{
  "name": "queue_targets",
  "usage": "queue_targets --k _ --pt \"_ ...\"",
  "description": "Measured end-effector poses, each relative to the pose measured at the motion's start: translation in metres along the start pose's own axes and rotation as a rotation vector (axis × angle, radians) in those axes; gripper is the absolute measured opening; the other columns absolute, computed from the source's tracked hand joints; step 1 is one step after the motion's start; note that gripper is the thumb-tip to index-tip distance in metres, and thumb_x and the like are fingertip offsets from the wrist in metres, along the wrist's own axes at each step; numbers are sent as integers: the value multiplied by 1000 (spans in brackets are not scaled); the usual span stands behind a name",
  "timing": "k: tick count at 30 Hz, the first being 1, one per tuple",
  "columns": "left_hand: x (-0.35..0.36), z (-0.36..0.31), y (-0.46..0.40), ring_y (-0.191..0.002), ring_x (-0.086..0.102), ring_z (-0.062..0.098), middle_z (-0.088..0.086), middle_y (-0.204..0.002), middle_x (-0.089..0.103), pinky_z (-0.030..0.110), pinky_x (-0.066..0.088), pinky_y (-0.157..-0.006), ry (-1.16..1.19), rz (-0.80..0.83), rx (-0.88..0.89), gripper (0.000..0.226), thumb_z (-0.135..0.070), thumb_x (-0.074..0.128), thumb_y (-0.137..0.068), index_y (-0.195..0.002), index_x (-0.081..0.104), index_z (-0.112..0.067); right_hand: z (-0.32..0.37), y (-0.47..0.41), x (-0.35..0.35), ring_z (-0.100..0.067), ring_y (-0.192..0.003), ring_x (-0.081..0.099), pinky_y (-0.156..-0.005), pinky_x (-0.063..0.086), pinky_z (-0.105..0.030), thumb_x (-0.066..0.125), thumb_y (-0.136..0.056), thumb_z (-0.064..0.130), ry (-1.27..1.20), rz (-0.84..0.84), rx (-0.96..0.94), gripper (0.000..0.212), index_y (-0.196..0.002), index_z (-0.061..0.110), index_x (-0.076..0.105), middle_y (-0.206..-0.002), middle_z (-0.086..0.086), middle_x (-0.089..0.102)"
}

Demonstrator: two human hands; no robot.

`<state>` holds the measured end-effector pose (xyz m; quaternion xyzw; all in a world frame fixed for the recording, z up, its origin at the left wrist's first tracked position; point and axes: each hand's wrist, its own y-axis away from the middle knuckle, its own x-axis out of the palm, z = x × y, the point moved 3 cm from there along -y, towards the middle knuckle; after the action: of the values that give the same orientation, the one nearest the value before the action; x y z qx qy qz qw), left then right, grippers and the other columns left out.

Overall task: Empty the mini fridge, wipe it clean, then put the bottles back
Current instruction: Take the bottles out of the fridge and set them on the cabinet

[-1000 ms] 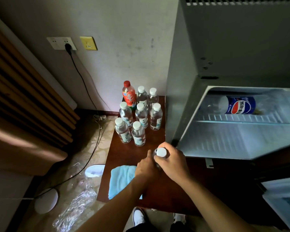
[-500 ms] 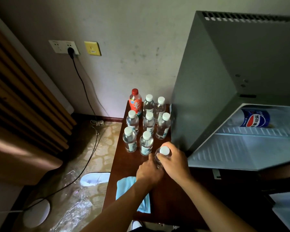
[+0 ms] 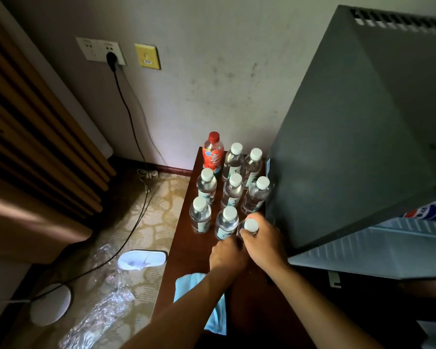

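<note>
Both hands meet on one water bottle (image 3: 249, 229) standing on the dark wooden table (image 3: 186, 258), just left of the mini fridge (image 3: 350, 147). The right hand (image 3: 264, 244) wraps its fingers round the bottle's neck below the white cap; the left hand (image 3: 227, 254) is curled against its lower body. Just beyond stand seven more capped water bottles (image 3: 232, 190) and a red bottle (image 3: 213, 154) at the far left. A blue cloth (image 3: 217, 316) lies near, under the left forearm. Inside the open fridge a Pepsi bottle (image 3: 428, 212) lies on a shelf.

water bottle (image 3: 249, 229) upright, white-capped | beside mini fridge (image 3: 350, 147)
</note>
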<state>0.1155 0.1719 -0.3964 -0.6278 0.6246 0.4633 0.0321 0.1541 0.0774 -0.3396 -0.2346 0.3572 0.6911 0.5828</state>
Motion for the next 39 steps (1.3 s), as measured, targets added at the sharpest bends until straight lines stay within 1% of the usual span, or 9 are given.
queue_targets --k 7,12,16,20,24,27,32,35,39 --pt "0 -9 -13 -110 62 35 12 -114 68 37 46 -83 15 -2 -5 30 -40 51 -93 -111 62 -18 0 -17 -4 -22 -94 60 -75 42 -24 60 -84 21 20 -10 13 15 -98 26 60 -98 2 67" --pt "2 -14 -16 -113 61 36 13 -117 66 38 47 -85 3 30 17 32 -34 56 -91 -118 60 -18 2 -19 -5 -25 -104 58 -88 50 -36 55 -86 22 72 5 8 28 -114 24 57 -109 -3 64" --pt "2 -14 -17 -115 60 36 14 -121 65 39 47 -88 -29 49 13 33 -31 56 -93 -122 59 -16 2 -19 -4 -24 -117 53 -98 45 -36 53 -89 23 102 11 47 40 -129 26 51 -125 -3 59" --pt "0 -15 -16 -116 60 35 13 -122 65 40 47 -89 -43 55 12 32 -29 56 -93 -121 59 -15 2 -16 -5 -25 -120 51 -101 43 -37 53 -90 26 128 27 89 45 -135 28 45 -130 -3 56" --pt "-1 -18 -9 -115 60 34 11 -120 66 38 47 -90 -45 60 36 34 -31 57 -90 -122 60 -17 2 -11 -7 -26 -131 44 -110 36 -41 54 -92 28 118 65 127 58 -146 27 32 -143 -3 48" --pt "-3 -17 -1 -113 61 33 9 -118 67 34 43 -82 -9 69 66 35 -33 58 -88 -121 61 -22 3 -3 -9 -28 -134 41 -110 33 -40 54 -92 32 126 71 125 64 -148 28 25 -148 -2 44" --pt "-13 -10 12 -105 64 31 8 -109 71 29 42 -76 27 49 102 26 -39 53 -91 -105 67 -22 5 18 -18 -29 -123 51 -99 41 -38 55 -89 33 119 -31 93 54 -139 30 34 -138 0 54" --pt "-22 -7 21 -99 66 25 4 -101 73 31 47 -80 54 8 104 24 -43 55 -91 -93 68 -23 0 30 -26 -29 -107 59 -84 48 -38 55 -89 32 118 -111 71 28 -116 29 47 -116 -2 65" --pt "-27 0 33 -91 67 22 -1 -93 72 28 43 -72 43 -30 136 20 -41 57 -92 -78 61 -28 -8 45 -31 -26 -89 62 -73 48 -36 53 -91 28 59 -161 29 2 -90 27 51 -90 0 67"
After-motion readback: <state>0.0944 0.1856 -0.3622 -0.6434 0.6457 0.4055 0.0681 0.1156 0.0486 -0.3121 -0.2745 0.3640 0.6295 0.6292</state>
